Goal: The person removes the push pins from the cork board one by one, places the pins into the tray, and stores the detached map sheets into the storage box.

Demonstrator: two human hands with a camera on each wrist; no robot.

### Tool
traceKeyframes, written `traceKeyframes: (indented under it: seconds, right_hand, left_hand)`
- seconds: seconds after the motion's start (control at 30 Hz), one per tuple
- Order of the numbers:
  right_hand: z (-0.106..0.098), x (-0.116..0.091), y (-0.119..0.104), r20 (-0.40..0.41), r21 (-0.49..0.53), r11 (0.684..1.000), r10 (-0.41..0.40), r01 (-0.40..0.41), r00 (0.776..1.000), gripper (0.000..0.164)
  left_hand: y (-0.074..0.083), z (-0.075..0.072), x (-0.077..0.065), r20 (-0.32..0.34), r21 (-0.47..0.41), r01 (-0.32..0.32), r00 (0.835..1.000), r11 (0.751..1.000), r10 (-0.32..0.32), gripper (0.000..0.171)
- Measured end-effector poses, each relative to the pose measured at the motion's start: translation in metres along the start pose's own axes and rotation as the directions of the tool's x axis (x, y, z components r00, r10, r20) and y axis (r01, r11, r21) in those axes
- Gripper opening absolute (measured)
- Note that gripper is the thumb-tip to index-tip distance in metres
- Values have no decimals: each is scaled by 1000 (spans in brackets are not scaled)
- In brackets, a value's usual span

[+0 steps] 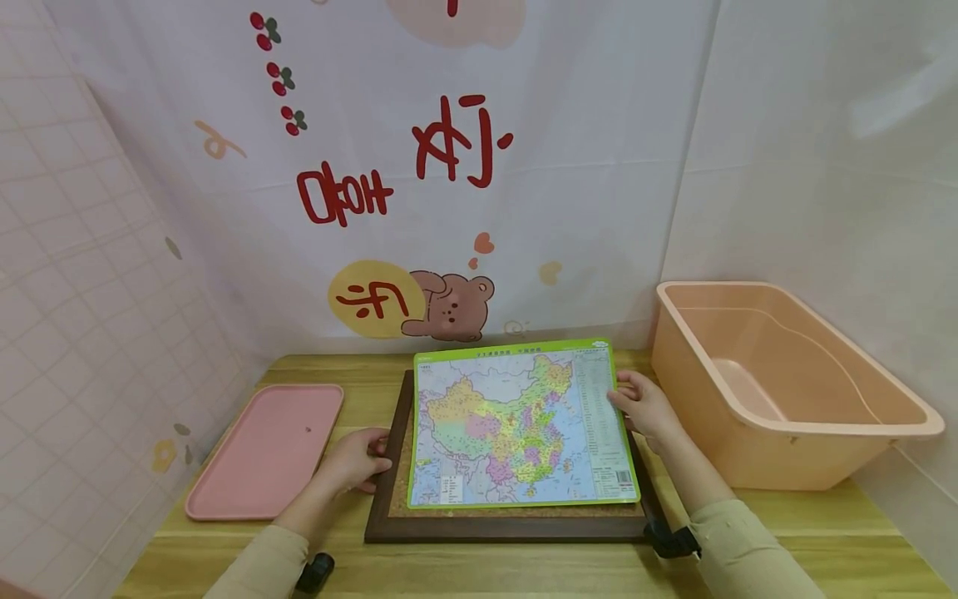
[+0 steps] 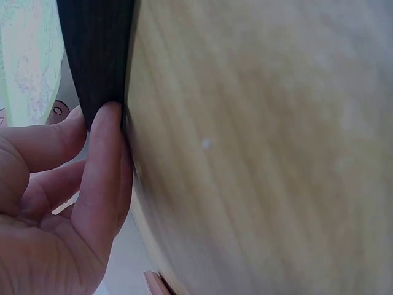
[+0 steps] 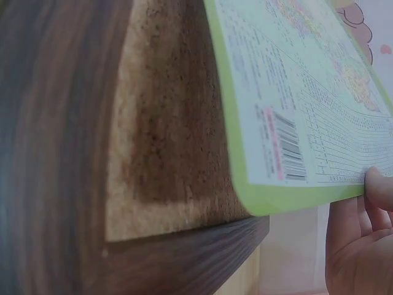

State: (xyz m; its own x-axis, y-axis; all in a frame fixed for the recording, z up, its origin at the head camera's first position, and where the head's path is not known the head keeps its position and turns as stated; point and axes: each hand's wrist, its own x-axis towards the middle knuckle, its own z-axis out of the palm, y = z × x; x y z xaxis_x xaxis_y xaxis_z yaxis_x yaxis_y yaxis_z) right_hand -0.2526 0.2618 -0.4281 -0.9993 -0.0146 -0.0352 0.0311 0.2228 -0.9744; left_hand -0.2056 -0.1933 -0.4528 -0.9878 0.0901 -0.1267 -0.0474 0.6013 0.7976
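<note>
A map sheet (image 1: pixel 516 424) with a green border lies over a cork board (image 1: pixel 516 529) in a dark brown frame. My right hand (image 1: pixel 647 406) pinches the sheet's right edge, thumb on the printed face and fingers behind it. In the right wrist view, the sheet's green corner (image 3: pixel 258 200) stands raised off the cork (image 3: pixel 166 153). At the board's left side, my left hand (image 1: pixel 355 459) grips the dark frame edge (image 2: pixel 101 55) between thumb and fingers. Most of the cork is hidden beneath the map.
To the left on the wooden table (image 1: pixel 449 570) lies a pink tray (image 1: pixel 265 449). A deep peach-coloured tub (image 1: pixel 733 399) stands at the right, close to my right forearm. Behind the table hangs a white printed curtain (image 1: pixel 584 166).
</note>
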Motion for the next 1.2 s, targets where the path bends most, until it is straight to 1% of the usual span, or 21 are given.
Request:
traceKeyframes:
  seconds: [0.33,0.6,0.9,1.2]
  right_hand:
    - [1,-8,-9,-30,39,999,-34,35,999,25]
    - [2,-12,-16,-58,86,995,-50,55,997,24]
    - [-1,-14,-18,-76,96,991,-83,90,994,25]
    - [-6,-15,-23,-94,78,990,-113,121,989,26]
  left_hand:
    - [-2,-1,-1,-3,0,1,1000,1000,-1,51]
    - [-2,-1,-1,-6,-6,-4,1000,1000,4,53]
    - [-2,-1,-2,-10,-6,-13,1000,1000,13,53]
    - [0,-1,-3,-10,2,-14,1000,1000,14,51]
